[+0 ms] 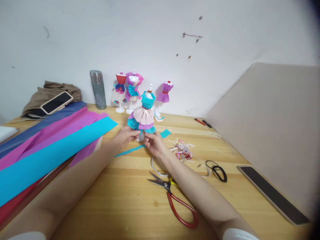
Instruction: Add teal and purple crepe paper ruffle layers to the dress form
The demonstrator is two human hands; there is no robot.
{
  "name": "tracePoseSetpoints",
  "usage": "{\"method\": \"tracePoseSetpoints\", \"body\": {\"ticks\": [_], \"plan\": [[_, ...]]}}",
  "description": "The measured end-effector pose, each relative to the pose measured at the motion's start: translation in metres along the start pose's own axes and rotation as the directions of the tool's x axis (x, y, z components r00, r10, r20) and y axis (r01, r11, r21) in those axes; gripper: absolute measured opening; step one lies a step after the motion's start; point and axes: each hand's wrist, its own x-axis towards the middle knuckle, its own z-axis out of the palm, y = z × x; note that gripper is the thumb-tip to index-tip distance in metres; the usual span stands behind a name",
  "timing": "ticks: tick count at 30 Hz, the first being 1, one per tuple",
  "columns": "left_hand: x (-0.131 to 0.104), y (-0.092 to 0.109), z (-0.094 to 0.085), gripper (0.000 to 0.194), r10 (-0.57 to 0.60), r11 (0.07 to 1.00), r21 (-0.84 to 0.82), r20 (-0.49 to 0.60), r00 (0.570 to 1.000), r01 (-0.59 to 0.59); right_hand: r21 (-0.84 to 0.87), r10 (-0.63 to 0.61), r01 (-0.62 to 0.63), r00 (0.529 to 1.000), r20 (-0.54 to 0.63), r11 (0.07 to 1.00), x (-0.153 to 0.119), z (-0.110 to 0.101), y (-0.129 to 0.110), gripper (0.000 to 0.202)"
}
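Note:
A small white mannequin wearing a layered paper dress stands upright near the middle of the table, with a teal top, a pale pink layer and purple and teal layers below. My left hand pinches the teal hem at its lower left. At the lower right, the fingers of my right hand close on the same hem. Between my hands shows the mannequin's clear base. A thin teal strip lies under my hands, and a small teal piece is just right of them.
Crepe paper sheets spread across the left. Three dressed mannequins and a flask stand at the wall. Red-handled scissors, a tape roll, paper scraps and black bands lie right of centre; a phone is back left.

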Motion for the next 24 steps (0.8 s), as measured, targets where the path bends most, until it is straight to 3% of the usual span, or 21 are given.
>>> {"method": "tracePoseSetpoints", "body": {"ticks": [9,17,24], "plan": [[0.0014,-0.0046,-0.0006,0.027,-0.021,1.000,0.006,0.002,1.000,0.021,-0.038,-0.049,0.049,0.999,0.002,0.998,0.0039,0.0050,0.0000,0.028],[-0.0002,-0.0003,0.0004,0.042,-0.039,0.992,-0.122,0.012,0.999,0.040,-0.040,-0.040,0.040,0.999,-0.002,0.998,0.0040,0.0009,-0.0007,0.030],[0.0043,-0.0033,-0.0010,0.033,-0.011,0.982,-0.191,-0.055,0.998,0.001,-0.010,-0.016,0.016,1.000,0.014,1.000,0.0029,0.0019,-0.0006,0.030]]}}
